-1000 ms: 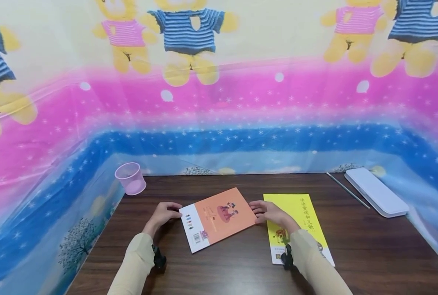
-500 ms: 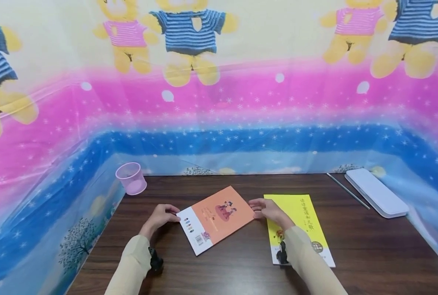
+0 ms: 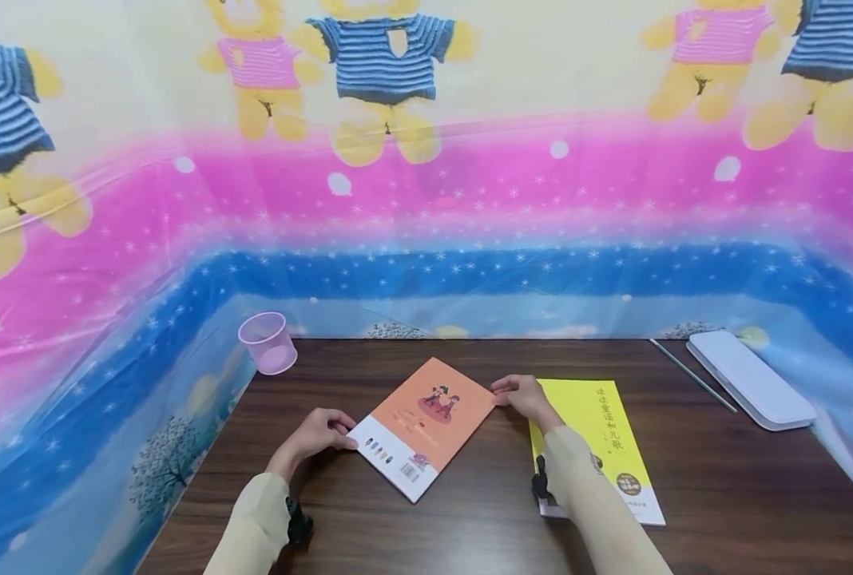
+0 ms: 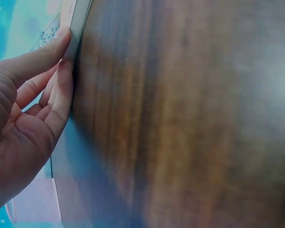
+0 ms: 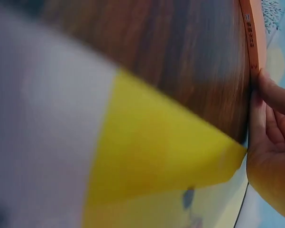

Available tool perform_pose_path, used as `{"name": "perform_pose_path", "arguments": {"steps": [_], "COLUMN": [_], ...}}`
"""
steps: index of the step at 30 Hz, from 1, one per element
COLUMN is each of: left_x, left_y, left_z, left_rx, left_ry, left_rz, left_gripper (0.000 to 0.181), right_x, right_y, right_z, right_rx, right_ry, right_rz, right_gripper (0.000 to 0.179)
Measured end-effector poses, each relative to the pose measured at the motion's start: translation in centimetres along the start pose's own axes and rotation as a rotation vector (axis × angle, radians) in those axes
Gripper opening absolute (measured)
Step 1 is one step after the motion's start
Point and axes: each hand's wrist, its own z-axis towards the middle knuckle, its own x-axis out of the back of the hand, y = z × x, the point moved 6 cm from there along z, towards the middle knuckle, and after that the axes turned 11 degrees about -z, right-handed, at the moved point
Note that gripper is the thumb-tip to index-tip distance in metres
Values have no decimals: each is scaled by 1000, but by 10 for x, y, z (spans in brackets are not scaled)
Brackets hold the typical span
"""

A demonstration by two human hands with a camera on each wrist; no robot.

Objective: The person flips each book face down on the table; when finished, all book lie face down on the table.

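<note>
An orange and white book [image 3: 434, 427], its back cover with a barcode facing up, lies slanted between both hands in the head view. My left hand [image 3: 319, 434] pinches its left corner; in the left wrist view the thumb lies on the book's edge [image 4: 79, 23] and the fingers below. With thumb and fingers my right hand [image 3: 527, 397] pinches the far right corner. The right wrist view shows the thumb against the orange spine [image 5: 254, 35]. Beneath the right forearm is a yellow book [image 3: 577, 411], partly hidden by the sleeve.
On the dark wooden table [image 3: 470, 527], a pink see-through cup [image 3: 268, 343] stands at the back left. A thin grey stick [image 3: 692, 375] and a white case [image 3: 750, 379] lie at the back right. A printed cloth [image 3: 426, 271] encloses the table's back and sides.
Both hands have turned the orange book counterclockwise: its left corner has come nearer and its right corner has gone farther away. The head view has shifted slightly. The yellow book stays put.
</note>
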Motion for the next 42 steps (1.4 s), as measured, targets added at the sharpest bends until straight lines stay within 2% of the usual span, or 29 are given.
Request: {"name": "perform_pose_path", "arguments": {"steps": [6, 12, 16, 21, 31, 39, 42], "left_x": [-3, -12, -17, -22, -38, -51, -53], "left_y": [0, 3, 6, 8, 9, 10, 9], "left_z": [-7, -13, -16, -17, -15, -11, -11], "left_rx": [-26, -50, -57, -48, -51, -71, -72], "left_ry": [-53, -123, -129, -127, -125, -144, -145], "left_rz": [-38, -58, -46, -23, -14, 12, 33], "left_gripper": [30, 32, 34, 35, 36, 39, 39], "right_x": [-5, -7, -6, -9, -22, -29, -31], "right_y": [-8, -9, -10, -8, -12, -20, -22], "right_z": [4, 8, 9, 13, 21, 19, 19], "right_rx": [-31, -57, -72, -84, -86, -53, -60], "right_ry": [93, 226, 258, 246, 127, 82, 55], "right_rz": [1, -46, -41, -13, 114, 6, 10], "right_gripper": [17, 16, 17, 23, 48, 51, 54]}}
